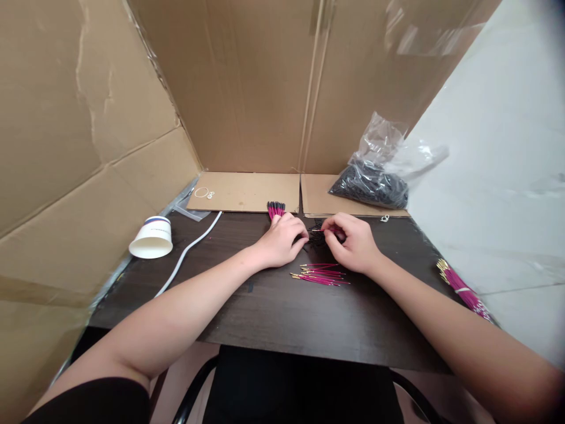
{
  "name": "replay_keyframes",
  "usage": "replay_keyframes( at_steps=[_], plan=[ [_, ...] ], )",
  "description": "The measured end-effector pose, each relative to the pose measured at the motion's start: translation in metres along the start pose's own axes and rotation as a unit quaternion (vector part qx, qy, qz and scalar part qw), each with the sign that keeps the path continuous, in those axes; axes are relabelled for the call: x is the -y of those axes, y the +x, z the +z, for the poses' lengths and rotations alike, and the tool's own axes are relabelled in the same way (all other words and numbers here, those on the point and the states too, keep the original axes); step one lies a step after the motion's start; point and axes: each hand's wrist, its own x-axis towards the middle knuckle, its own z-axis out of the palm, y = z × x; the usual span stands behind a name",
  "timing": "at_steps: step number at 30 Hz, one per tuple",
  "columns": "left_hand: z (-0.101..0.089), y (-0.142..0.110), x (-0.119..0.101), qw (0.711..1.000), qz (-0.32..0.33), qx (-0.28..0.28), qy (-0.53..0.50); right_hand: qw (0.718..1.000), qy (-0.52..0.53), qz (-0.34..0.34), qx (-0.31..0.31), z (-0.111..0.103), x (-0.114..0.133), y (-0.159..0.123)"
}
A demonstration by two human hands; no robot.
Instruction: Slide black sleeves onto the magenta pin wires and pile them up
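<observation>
My right hand [352,242] pinches a thin pink wire [325,230] between thumb and fingers, its light tip pointing left. Under and beside those fingertips lies a pile of small black sleeves [316,238]. My left hand [285,238] is curled at the pile's left side, thumb and fingers drawn together; what they hold, if anything, is too small to make out. Just behind that hand, a bundle of pink wires with black ends [276,208] is partly hidden by it. Several loose pink wires with gold tips [321,277] lie on the dark table nearer to me.
A clear plastic bag of black pieces [373,182] rests at the back right on cardboard. A tied bundle of pink wires [461,288] lies at the right edge. On the left are a tipped paper cup [152,237], a white cable [188,250] and rubber bands [202,192].
</observation>
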Motion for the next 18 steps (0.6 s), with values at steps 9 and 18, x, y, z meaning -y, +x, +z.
replay_keyframes(
  at_steps=[9, 18],
  plan=[
    [0.0073, 0.0024, 0.0008, 0.991, -0.034, -0.104, -0.078, 0.999, 0.011, 0.019, -0.026, 0.003, 0.0045, -0.0005],
    [0.0066, 0.0024, -0.002, 0.99, -0.029, -0.109, -0.086, 0.999, 0.014, 0.019, -0.025, 0.0035, 0.005, 0.0004]
  ],
)
